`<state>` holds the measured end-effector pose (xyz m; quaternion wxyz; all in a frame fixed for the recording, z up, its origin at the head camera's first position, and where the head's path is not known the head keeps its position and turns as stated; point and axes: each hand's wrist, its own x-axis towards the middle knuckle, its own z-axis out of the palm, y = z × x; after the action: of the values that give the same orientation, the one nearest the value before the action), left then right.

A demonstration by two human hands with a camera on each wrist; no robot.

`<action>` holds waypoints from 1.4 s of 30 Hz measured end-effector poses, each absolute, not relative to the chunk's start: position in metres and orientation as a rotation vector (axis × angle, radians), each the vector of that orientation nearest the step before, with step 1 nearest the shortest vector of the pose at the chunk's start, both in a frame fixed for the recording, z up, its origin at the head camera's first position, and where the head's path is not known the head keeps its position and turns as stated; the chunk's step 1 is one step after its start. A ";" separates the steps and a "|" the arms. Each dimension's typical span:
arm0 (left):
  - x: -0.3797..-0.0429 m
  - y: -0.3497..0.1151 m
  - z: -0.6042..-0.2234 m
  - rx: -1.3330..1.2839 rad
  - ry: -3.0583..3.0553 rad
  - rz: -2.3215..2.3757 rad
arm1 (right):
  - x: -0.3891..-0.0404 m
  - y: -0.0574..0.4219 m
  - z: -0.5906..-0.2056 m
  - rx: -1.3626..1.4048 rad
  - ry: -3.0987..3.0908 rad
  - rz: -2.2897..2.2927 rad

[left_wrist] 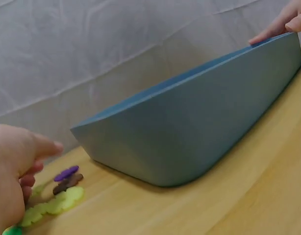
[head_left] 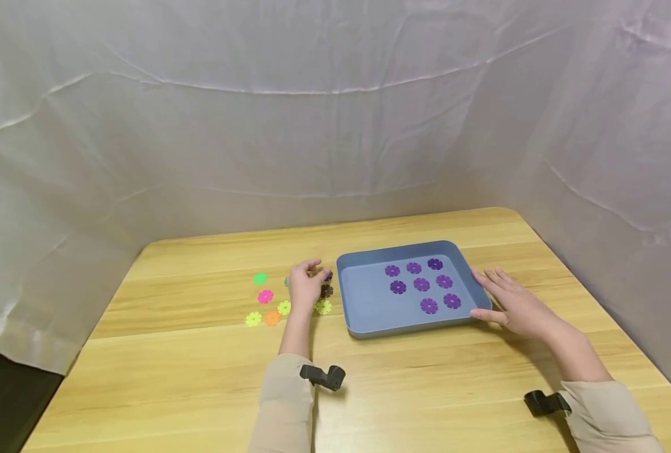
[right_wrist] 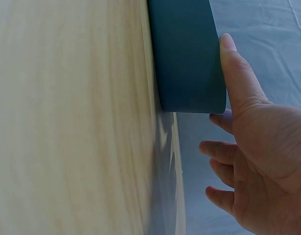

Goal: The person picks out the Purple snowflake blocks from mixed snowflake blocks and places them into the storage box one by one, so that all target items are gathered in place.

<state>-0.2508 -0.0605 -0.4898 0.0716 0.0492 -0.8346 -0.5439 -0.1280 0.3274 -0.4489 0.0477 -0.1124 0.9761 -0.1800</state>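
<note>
Over the small flower-shaped discs left of the tray, my left hand (head_left: pixel 306 286) hovers with bent fingers and nothing seen between them. Its fingertips are nearest a purple disc (left_wrist: pixel 66 173) lying on the table beside a dark brown disc (left_wrist: pixel 68 183). Part of the group is hidden under that hand. A blue-grey tray (head_left: pixel 364 328) holds several purple flower discs (head_left: pixel 422 284) laid flat in loose rows, toward its right side. My right hand (head_left: pixel 513 305) rests against the tray's right end, thumb touching the rim near the front corner, fingers spread.
On the wooden table (head_left: pixel 188 365), left of the left hand, lie a green disc (head_left: pixel 260 278), a pink disc (head_left: pixel 265 296), an orange disc (head_left: pixel 272 318) and several yellow discs (head_left: pixel 253 319). Pale cloth (head_left: pixel 245 145) hangs behind the table and along its sides.
</note>
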 end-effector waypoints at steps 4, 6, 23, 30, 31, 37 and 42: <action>-0.251 -0.056 -0.491 0.188 -2.694 -1.370 | -0.128 0.328 -0.446 -0.337 2.971 -0.574; -0.251 -0.053 -0.491 0.187 -2.748 -1.263 | -0.129 0.327 -0.446 -0.340 2.972 -0.579; -0.243 -0.057 -0.466 0.296 -2.354 -1.758 | -0.127 0.324 -0.450 -0.346 2.966 -0.572; -0.231 -0.035 -0.433 0.062 -2.326 -1.901 | -0.127 0.325 -0.446 -0.338 2.961 -0.585; -0.230 -0.031 -0.431 0.026 -2.331 -1.914 | -0.127 0.325 -0.445 -0.335 2.960 -0.585; -0.220 -0.004 -0.436 -0.133 -2.388 -1.975 | -0.127 0.325 -0.444 -0.339 2.963 -0.576; -0.210 0.016 -0.448 -0.240 -2.501 -1.931 | -0.126 0.324 -0.443 -0.335 2.966 -0.579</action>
<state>-0.2099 0.0156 -0.4479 -0.0137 -0.0758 -0.7892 -0.6093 -0.1259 0.3238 -0.4434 0.0507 -0.1100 0.9743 -0.1901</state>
